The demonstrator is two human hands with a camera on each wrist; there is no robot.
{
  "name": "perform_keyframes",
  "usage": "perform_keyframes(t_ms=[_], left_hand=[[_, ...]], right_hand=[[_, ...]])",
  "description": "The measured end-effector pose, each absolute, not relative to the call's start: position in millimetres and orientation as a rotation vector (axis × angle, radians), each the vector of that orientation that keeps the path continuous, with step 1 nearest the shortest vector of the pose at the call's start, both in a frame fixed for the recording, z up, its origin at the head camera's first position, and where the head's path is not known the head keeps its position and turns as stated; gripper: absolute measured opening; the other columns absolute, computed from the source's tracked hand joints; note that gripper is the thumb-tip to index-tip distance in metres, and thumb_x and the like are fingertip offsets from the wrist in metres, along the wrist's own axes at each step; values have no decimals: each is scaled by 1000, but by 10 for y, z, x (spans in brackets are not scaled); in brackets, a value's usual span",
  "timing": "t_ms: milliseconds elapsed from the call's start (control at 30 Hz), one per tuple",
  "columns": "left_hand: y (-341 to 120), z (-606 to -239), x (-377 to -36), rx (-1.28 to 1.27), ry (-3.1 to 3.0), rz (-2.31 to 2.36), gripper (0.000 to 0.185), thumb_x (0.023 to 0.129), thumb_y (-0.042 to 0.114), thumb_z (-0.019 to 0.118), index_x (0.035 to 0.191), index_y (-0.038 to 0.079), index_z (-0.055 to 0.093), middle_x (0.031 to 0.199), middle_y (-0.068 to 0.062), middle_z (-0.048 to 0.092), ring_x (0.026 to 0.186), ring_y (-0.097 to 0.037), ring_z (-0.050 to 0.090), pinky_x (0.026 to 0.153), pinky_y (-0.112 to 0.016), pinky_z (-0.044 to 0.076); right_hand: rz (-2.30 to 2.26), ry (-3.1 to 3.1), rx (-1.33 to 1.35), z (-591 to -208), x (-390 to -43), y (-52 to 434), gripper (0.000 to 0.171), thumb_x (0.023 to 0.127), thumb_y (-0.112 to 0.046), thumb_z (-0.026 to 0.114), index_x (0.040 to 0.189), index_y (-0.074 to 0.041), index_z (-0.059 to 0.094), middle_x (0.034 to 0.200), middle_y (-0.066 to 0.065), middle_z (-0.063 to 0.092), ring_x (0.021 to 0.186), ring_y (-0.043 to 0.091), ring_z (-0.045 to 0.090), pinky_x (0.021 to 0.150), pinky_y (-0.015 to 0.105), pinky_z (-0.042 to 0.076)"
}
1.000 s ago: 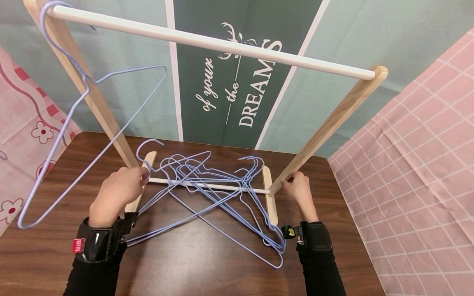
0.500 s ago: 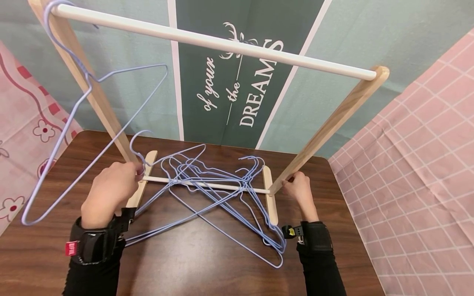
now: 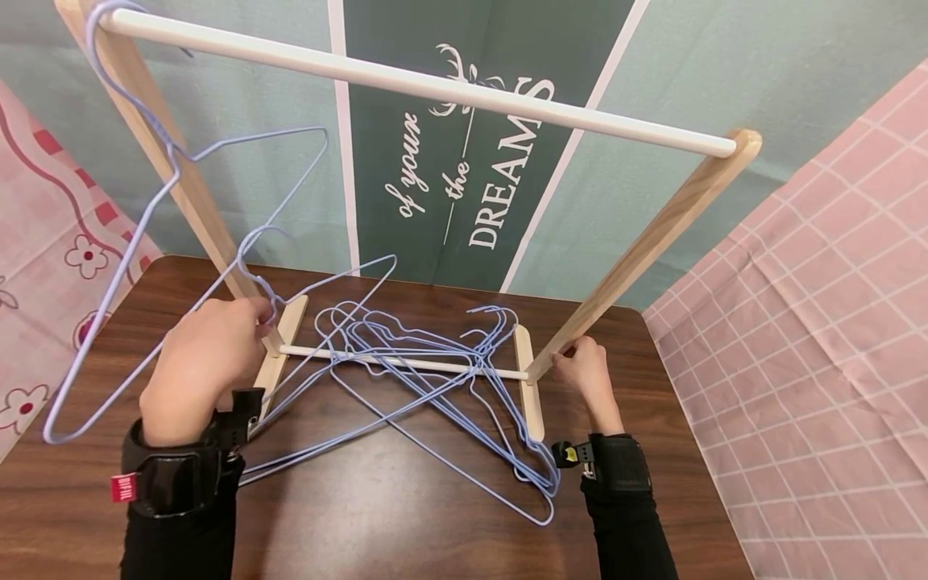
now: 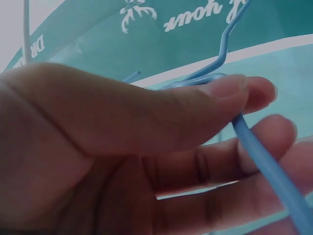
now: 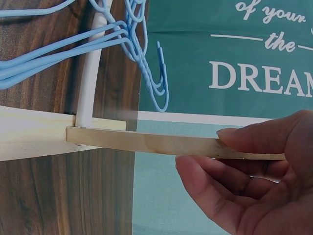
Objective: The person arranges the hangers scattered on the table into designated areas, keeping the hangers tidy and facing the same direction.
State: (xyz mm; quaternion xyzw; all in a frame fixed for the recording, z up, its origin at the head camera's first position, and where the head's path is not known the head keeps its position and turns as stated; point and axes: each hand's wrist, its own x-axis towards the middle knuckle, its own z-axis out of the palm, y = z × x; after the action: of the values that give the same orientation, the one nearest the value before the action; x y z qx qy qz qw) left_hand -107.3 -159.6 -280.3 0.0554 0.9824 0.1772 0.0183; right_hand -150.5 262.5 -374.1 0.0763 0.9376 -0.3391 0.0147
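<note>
A person's left hand (image 3: 199,362) pinched the neck of a pale blue wire coat hanger (image 3: 319,278) between thumb and forefinger (image 4: 254,93), just below its hook, lifting it off the dark wooden tabletop (image 3: 406,515) while its lower bar trailed down past the wrist. Just right of that pinch, a tangled heap of matching blue wire hangers (image 3: 435,387) lay across the rack's thin white lower rail (image 3: 406,364); the lifted hanger could well snag a neighbour there and drag the heap along, or slip from so light a pinch. Farther right, the right hand (image 3: 583,374) held the light wooden upright (image 3: 652,242) near its foot, thumb over and fingers under. Above the pinch, another blue hanger (image 3: 145,242) hung from the white top rail (image 3: 406,84).
</note>
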Motion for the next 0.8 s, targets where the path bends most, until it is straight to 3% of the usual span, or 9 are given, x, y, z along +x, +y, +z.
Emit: perform_keyframes(t_ms=[167,533,800], left_hand=[[-1600,-2693,-1081,168,3079,562,9,82,7,53,77,11,58,69,-17,56,56,-37,50,44,-46,36],[-1635,-2476,-1089,148,3115,539,13,88,10,47,78,11,56,66,-13,53,55,-33,48,42,-43,33],[-1707,-2377,-1108,160,3180,521,12,87,8,48,81,10,59,67,-13,53,60,-34,48,50,-48,35]], right_hand=[[-1038,2929,231,-3747,-1508,2625,22,85,-3,56,97,15,58,76,26,62,53,19,60,48,29,46],[-1013,2943,214,-3750,-1511,2626,20,85,-3,55,95,14,59,72,24,62,51,18,59,47,29,44],[-1005,2941,219,-3729,-1497,2615,20,85,-3,55,94,14,59,74,26,61,51,18,58,46,29,43]])
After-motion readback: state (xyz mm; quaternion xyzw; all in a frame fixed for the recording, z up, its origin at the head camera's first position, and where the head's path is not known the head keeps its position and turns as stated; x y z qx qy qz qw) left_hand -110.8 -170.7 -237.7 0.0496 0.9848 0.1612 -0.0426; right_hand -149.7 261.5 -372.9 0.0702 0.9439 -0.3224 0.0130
